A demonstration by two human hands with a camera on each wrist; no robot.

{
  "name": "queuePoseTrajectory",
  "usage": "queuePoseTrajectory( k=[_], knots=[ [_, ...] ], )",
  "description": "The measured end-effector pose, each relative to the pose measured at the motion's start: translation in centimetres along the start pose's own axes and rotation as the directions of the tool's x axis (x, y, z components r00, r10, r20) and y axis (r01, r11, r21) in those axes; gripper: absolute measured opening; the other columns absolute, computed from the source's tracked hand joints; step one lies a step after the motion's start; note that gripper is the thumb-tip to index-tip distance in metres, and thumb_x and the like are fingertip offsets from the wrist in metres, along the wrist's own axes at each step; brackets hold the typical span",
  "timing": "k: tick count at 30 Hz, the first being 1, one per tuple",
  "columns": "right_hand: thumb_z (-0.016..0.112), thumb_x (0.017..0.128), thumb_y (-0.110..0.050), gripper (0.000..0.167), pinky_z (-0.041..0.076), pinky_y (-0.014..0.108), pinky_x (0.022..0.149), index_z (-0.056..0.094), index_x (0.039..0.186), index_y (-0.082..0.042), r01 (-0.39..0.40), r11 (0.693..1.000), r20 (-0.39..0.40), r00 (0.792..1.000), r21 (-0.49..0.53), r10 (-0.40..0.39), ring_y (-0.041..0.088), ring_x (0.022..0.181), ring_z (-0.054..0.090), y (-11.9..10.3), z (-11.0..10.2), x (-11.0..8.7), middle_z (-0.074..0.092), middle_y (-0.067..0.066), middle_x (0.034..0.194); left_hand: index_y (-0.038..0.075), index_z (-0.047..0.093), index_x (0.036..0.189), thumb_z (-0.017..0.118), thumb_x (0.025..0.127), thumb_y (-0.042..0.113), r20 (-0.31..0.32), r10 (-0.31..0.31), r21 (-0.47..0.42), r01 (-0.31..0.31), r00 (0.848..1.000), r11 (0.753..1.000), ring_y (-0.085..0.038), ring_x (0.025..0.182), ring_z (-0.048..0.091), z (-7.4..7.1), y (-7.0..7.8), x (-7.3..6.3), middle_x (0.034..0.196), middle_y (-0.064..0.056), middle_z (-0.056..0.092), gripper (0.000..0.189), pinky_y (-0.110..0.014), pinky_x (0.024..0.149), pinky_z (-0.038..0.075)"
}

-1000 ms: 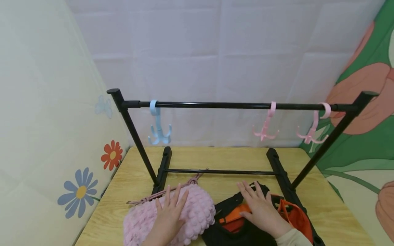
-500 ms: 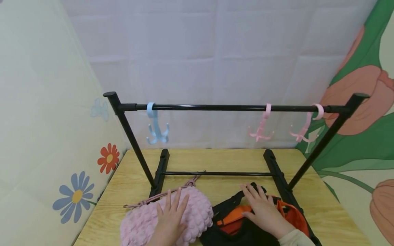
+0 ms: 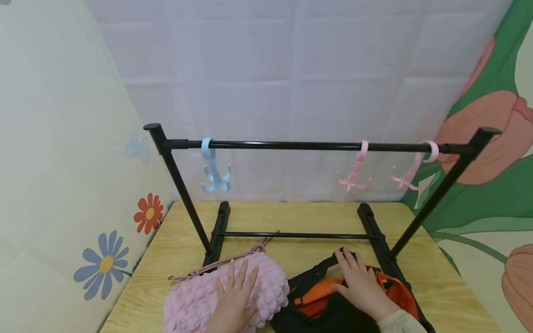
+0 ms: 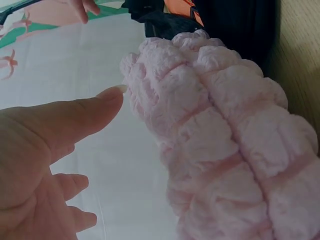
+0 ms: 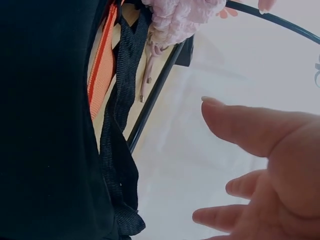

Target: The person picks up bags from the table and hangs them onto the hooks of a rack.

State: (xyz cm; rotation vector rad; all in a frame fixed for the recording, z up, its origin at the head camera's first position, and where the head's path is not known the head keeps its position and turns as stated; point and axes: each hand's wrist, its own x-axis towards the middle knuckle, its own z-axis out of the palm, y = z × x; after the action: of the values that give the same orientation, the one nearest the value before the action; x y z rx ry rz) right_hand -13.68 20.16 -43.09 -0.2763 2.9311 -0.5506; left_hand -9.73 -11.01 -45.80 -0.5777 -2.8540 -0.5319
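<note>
A pink, puffy knitted bag (image 3: 189, 298) with a thin pink cord handle (image 3: 212, 266) lies at the front left of the table. Above it my left hand (image 3: 234, 298) spreads its fingers, and the left wrist view has a gap between thumb and bag. To the right lies a black bag (image 3: 325, 317) with orange parts (image 3: 401, 296) and a black webbing strap (image 5: 120, 110). My right hand (image 3: 361, 286) hovers over this bag, fingers extended and thumb apart. In the right wrist view nothing sits between those fingers.
A black rack stands on the wooden table (image 3: 266, 215), its top bar (image 3: 287, 145) crossing ahead of both hands. One blue hook (image 3: 215, 173) hangs at the left and two pink hooks (image 3: 354, 171) at the right. A lower bar (image 3: 291, 235) runs behind the bags.
Both hands stay over the bags. They have shifted slightly to the right, and the right hand's fingers have drawn closer together. The camera view has tilted a little; bags and hooks remain in place.
</note>
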Motion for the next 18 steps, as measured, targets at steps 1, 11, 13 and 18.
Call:
queuePoseTrajectory(
  k=[1, 11, 13, 18],
  knots=[
    [0.077, 0.083, -0.029, 0.087, 0.027, 0.080, 0.086, 0.030, 0.150, 0.000, -0.007, 1.000, 0.003, 1.000, 0.001, 0.007, 0.063, 0.129, 0.023, 0.1, 0.0, 0.1, 0.029, 0.034, 0.147, 0.007, 0.049, 0.140, 0.087, 0.069, 0.017, 0.006, -0.005, -0.001, 0.005, 1.000, 1.000, -0.055, 0.133, 0.026, 0.0, 0.1, 0.0, 0.148, -0.025, 0.036, 0.080, -0.084, 0.086, 0.021],
    [0.075, 0.086, -0.030, 0.088, 0.028, 0.079, 0.086, 0.025, 0.149, 0.005, -0.124, 0.992, 0.025, 0.992, 0.021, 0.124, 0.066, 0.125, 0.023, 1.2, 0.6, 0.9, 0.026, 0.042, 0.143, 0.005, 0.047, 0.141, 0.085, 0.072, 0.019, 0.070, -0.039, -0.040, 0.041, 0.997, 0.998, -0.057, 0.134, 0.023, 0.1, 0.2, 0.2, 0.150, -0.025, 0.033, 0.081, -0.085, 0.085, 0.019],
    [0.073, 0.087, -0.031, 0.088, 0.031, 0.077, 0.086, 0.024, 0.149, 0.007, -0.149, 0.988, 0.028, 0.989, 0.030, 0.148, 0.067, 0.124, 0.024, 1.4, 0.7, 1.1, 0.025, 0.044, 0.142, 0.005, 0.046, 0.142, 0.085, 0.072, 0.019, 0.074, -0.041, -0.044, 0.044, 0.996, 0.998, -0.057, 0.134, 0.023, 0.1, 0.2, 0.2, 0.150, -0.025, 0.032, 0.081, -0.085, 0.085, 0.019],
    [0.072, 0.089, -0.030, 0.087, 0.036, 0.072, 0.086, 0.022, 0.147, 0.011, -0.201, 0.979, 0.033, 0.979, 0.045, 0.199, 0.068, 0.121, 0.027, 2.0, 1.1, 1.4, 0.024, 0.048, 0.139, 0.005, 0.045, 0.142, 0.085, 0.072, 0.019, 0.070, -0.042, -0.050, 0.045, 0.997, 0.998, -0.056, 0.134, 0.023, 0.2, 0.1, 0.3, 0.150, -0.025, 0.032, 0.082, -0.085, 0.085, 0.020]
  ],
)
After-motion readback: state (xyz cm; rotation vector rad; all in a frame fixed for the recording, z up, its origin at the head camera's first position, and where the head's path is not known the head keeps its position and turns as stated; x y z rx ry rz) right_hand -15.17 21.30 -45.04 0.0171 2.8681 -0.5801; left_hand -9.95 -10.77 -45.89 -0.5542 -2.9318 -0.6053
